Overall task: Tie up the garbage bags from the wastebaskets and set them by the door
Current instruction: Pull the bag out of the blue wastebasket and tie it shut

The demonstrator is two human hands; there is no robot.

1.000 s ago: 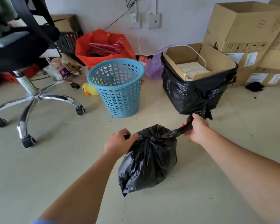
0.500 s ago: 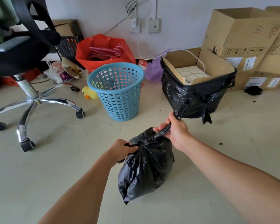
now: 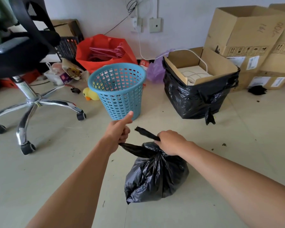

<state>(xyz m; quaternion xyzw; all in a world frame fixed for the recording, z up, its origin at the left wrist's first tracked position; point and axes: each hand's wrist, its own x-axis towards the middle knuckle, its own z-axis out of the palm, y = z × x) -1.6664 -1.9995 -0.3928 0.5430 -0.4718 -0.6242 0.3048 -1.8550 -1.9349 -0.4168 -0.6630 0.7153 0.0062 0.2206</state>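
hands: left hand [image 3: 120,133] fisted round one twisted ear of the bag, thumb out; right hand [image 3: 170,142] grips the other
garbage bag [image 3: 155,175]: just below both hands, bottom at the pale floor [image 3: 56,162]
room: blue wastebasket [image 3: 118,91] beyond, office chair [image 3: 31,102] to the left

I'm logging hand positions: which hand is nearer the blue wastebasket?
Left. The left hand sits just in front of the blue wastebasket, thumb overlapping its base; the right hand is farther right, gripping the black garbage bag.

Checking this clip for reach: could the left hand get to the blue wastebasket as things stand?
Probably yes: nothing stands between the left hand and the blue wastebasket, though it grips the garbage bag.
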